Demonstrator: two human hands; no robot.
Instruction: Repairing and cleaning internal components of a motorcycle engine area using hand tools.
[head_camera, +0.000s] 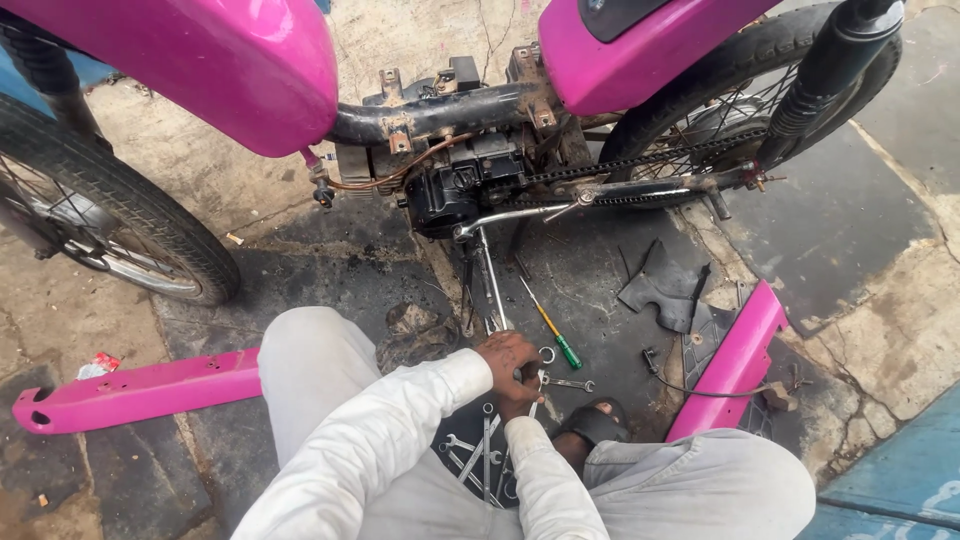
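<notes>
While the person squats by a pink motorbike (440, 110), both hands meet over spanners (480, 455) on the dark floor (330, 270) between the knees. Left hand (507, 357) curls round one spanner; right hand (520, 400) sits beneath, grip unclear. Likely picking a tool; next needs a firm lift.

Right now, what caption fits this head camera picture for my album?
Two hands reach among wrenches on the ground beside a pink motorbike and a green screwdriver.

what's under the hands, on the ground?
Loose spanners on the dark ground, and a green-handled screwdriver just beyond. The left hand covers the right hand and whatever they grip.
</notes>
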